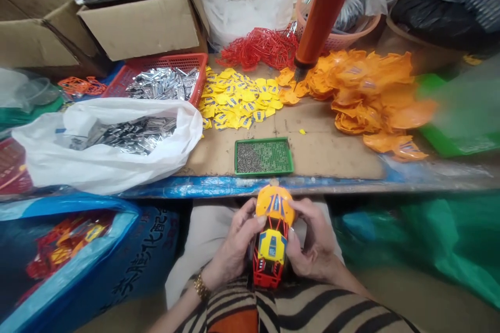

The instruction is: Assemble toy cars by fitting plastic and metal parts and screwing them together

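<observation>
A toy car body rests over my lap below the table edge: a red frame with a yellow roof piece and an orange hood piece. My left hand grips its left side, thumb on the orange hood. My right hand wraps its right side, fingers closed round it. On the table lie a heap of yellow roof pieces, a heap of orange hood pieces and a tangle of red frames.
A small green tray of screws sits near the table's front edge. An orange powered screwdriver hangs above the table. A white bag and a red basket hold silver metal parts. A blue-lined bin holds finished cars at lower left.
</observation>
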### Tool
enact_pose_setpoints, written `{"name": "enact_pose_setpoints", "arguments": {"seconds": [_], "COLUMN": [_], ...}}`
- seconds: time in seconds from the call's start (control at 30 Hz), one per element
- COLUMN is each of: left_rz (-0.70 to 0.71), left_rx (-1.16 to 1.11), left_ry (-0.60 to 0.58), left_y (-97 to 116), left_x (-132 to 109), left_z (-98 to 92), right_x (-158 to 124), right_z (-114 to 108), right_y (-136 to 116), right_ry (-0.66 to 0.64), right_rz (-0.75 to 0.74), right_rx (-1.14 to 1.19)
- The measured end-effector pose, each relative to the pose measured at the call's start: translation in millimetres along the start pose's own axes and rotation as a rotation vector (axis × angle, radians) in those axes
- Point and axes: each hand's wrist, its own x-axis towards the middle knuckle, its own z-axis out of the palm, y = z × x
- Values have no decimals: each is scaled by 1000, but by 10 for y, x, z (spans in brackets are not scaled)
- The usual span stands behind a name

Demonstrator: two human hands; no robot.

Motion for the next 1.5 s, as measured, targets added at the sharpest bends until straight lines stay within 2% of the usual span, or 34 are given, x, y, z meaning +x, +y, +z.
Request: {"name": "enact_pose_setpoints", "arguments": {"seconds": [0.1, 0.33, 0.5, 0.6, 0.67, 0.73, 0.87, 0.93, 1.07, 1.23, 1.4, 1.5], "left_rz": [-49, -112, -113, -90, -35, 85, 376, 458, 463, 505, 497, 502], "left_rx": [-33, -43, -66, -50, -28, -23, 57, 167, 325, 321, 428, 440], "left_ry": [63, -8, 47, 34, -18, -29, 85, 74, -27, -28, 4, 23], "left_y": [-53, 8, 6, 20, 51, 88, 122, 110, 77, 80, 126, 140], "left_x": [8, -11, -19, -18, -11, 4, 41, 44, 28, 34, 33, 16], "left_z": [-20, 24, 14, 29, 52, 74, 70, 42, -29, -72, -79, -110], "right_x": [-24, -55, -48, -58, -64, -62, -7, 42, 111, 33, -70, -60], "right_z": [-17, -26, -13, -13, -8, 11, 104, 164, 243, 221, 208, 229], "right_y": [-4, -13, -23, -8, 5, 11, -33, -70, -78, 35, 80, 63], "right_ry": [1, 11, 0, -7, -18, -31, -153, -236, -286, -329, -392, -361], "right_rz": [-2, 13, 21, 35, 62, 108, 220, 314, 507, 458, 471, 456], "right_rx": [-13, -48, -47, -47, -28, 14, 23, 3, 118, 275, 289, 254]}}
